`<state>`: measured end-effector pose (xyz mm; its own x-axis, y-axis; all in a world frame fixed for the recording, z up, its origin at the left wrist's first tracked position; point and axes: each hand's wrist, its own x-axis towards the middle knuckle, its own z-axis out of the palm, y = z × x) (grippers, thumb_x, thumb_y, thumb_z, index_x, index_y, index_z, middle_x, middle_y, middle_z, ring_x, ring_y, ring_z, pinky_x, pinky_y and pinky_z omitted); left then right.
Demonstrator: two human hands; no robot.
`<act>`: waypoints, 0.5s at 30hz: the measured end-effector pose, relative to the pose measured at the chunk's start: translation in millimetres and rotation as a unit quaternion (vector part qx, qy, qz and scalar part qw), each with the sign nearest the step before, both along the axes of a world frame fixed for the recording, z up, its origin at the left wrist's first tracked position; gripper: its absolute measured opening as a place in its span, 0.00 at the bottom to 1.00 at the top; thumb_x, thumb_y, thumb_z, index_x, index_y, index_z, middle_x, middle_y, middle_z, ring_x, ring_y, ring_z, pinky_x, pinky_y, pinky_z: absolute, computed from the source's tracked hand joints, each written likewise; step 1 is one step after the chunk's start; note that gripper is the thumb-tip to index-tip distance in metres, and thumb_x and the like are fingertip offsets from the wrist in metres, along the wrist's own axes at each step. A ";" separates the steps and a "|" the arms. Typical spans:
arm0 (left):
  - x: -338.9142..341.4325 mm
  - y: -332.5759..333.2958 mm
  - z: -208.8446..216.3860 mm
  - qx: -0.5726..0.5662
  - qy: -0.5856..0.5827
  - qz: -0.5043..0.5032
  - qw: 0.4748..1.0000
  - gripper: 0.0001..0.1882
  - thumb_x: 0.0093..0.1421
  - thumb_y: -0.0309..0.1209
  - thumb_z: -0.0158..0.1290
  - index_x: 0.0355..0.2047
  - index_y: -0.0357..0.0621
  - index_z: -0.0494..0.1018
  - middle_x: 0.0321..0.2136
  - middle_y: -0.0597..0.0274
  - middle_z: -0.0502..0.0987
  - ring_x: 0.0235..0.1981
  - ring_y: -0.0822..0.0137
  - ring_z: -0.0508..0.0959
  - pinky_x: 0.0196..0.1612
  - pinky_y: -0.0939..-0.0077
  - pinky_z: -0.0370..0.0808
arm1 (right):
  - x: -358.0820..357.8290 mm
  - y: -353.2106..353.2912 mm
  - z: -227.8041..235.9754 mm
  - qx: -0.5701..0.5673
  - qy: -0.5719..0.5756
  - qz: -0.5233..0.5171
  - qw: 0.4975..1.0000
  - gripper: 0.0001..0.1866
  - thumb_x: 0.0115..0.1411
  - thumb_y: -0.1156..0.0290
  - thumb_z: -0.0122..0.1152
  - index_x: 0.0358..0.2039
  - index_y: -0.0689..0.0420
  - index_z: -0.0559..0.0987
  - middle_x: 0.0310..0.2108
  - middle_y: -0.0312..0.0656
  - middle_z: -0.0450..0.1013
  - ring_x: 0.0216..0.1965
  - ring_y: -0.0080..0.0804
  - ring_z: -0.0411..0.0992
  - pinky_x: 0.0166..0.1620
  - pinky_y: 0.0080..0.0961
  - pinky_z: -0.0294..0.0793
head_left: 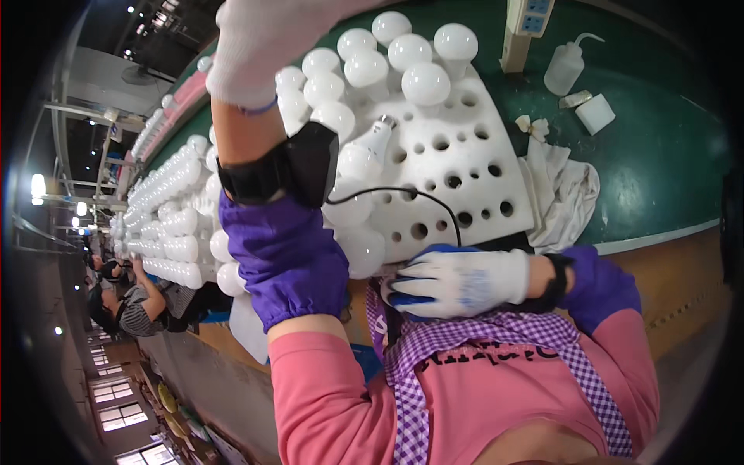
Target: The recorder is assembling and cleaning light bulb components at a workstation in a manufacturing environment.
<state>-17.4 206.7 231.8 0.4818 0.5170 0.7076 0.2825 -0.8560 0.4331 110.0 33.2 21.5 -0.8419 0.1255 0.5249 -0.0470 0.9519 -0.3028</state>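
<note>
My left hand, in a white knit glove, reaches up past the far left bulbs. Its fingers run out of the top of the picture, so any hold is hidden. My right hand, in a white glove with blue on the palm side, rests between the near edge of the white foam tray and my checked apron. Its fingers are slightly bent and apart, with no object visible in them. White round bulbs stand in the tray's far and left holes. One bulb lies tilted on the foam, its metal cap exposed.
On the green table are a squeeze bottle, a white block, a crumpled cloth and a socket post. A black cable crosses the foam from my left wrist. More bulb rows and a person are at left.
</note>
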 end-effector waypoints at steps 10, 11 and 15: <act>-16.7 -28.2 1.5 -0.074 -0.158 -0.041 0.984 0.31 0.50 0.34 0.65 0.52 0.38 0.67 0.41 0.60 0.74 0.37 0.75 0.76 0.32 0.85 0.74 | -93.7 -37.1 -82.6 0.007 -0.336 0.049 0.941 0.35 0.56 0.66 0.52 0.66 0.45 0.58 0.65 0.54 0.52 0.57 0.52 0.65 0.59 0.45 0.61; -23.9 -31.1 3.7 -0.074 -0.166 -0.111 0.977 0.30 0.51 0.33 0.64 0.52 0.38 0.67 0.41 0.60 0.75 0.35 0.75 0.76 0.29 0.87 0.73 | -91.6 -40.7 -79.4 0.016 -0.323 0.051 0.945 0.34 0.57 0.67 0.51 0.65 0.47 0.59 0.62 0.54 0.56 0.53 0.52 0.68 0.55 0.43 0.66; -27.4 -38.3 9.4 -0.089 -0.181 -0.113 0.973 0.27 0.53 0.32 0.61 0.52 0.38 0.67 0.41 0.60 0.75 0.34 0.75 0.76 0.28 0.87 0.73 | -86.0 -35.1 -36.8 -0.198 -0.220 0.121 0.948 0.40 0.47 0.66 0.64 0.62 0.48 0.62 0.63 0.53 0.54 0.53 0.54 0.65 0.54 0.41 0.68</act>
